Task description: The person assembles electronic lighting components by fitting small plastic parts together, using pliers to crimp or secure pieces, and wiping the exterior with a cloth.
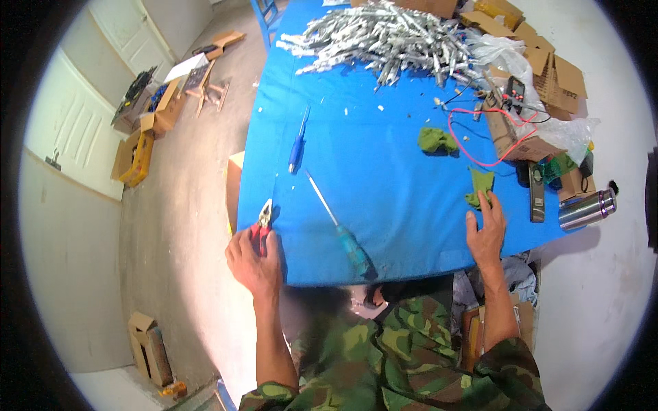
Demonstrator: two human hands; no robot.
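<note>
The left hand (257,268) curls its fingers around the handles of the red-handled pliers (265,216) at the left edge of the blue-covered table (391,198), a hold that seems to steady them, nose pointing away. The right hand (486,236) extends its fingers onto a green cloth (482,181); whether they pinch it cannot be told. A blue screwdriver (297,152) and a teal screwdriver (351,250) lie loose, perhaps for easy reach.

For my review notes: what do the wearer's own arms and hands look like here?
The left grip and right grip are bare human hands, five-fingered, with no gloves or watch visible; rings are too small to judge. The left sleeve and right sleeve are camouflage cloth in greens and browns, leaving most of each forearm uncovered. No cables show on either arm.
</note>
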